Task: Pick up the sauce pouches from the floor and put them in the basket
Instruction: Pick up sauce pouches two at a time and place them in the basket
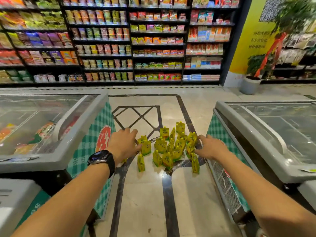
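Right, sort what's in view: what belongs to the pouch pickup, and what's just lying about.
Job in hand:
yellow sauce pouches, clustered on the floor
left hand and right hand, reaching at either side of them
no basket in view

Just there:
left freezer
right freezer
snack shelves
potted plant
wristwatch

Left freezer (77, 134) and right freezer (248, 134) flank a shop aisle.
Both have glass lids and green checked sides; behind stand black shelves (102, 42) packed with snack packets, and a potted plant (250, 86) by a yellow pillar (246, 48).
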Tool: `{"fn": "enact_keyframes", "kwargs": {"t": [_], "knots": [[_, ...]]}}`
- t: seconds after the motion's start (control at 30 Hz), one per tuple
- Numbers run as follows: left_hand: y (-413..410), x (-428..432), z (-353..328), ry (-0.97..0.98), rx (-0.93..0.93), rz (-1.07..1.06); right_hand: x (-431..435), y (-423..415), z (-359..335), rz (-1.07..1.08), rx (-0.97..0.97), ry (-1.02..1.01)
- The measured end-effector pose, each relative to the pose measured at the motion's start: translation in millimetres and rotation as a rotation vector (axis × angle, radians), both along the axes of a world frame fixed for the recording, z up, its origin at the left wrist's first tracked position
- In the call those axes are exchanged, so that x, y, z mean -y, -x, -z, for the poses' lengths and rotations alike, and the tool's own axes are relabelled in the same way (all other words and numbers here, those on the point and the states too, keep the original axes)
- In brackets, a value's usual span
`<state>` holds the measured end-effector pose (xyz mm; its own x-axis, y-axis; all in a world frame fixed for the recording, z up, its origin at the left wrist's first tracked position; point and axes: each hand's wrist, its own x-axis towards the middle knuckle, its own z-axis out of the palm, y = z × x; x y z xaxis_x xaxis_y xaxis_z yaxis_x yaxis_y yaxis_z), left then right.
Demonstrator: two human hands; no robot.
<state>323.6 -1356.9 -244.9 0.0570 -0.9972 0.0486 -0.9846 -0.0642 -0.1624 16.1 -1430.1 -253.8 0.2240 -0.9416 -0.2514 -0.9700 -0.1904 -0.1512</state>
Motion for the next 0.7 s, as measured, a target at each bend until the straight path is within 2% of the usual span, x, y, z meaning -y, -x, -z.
{"fn": "enact_keyframes", "kwargs": {"t": [0.27, 0.4, 0.7], "knots": [[-12.6, 162.8, 26.2, -0.086, -0.066, -0.059, 175.3, -31.5, 39.4, -0.039, 0.028, -0.132], [-25.7, 236.6, 72.3, -0.174, -0.075, -0.059, 237.8, -50.2, 83.4, -0.022, 0.017, -0.205], [-86.7, 384.6, 206.3, -0.397, -0.249, -0.014, 352.9, -127.0, 200.6, 0.094, -0.024, -0.395]]}}
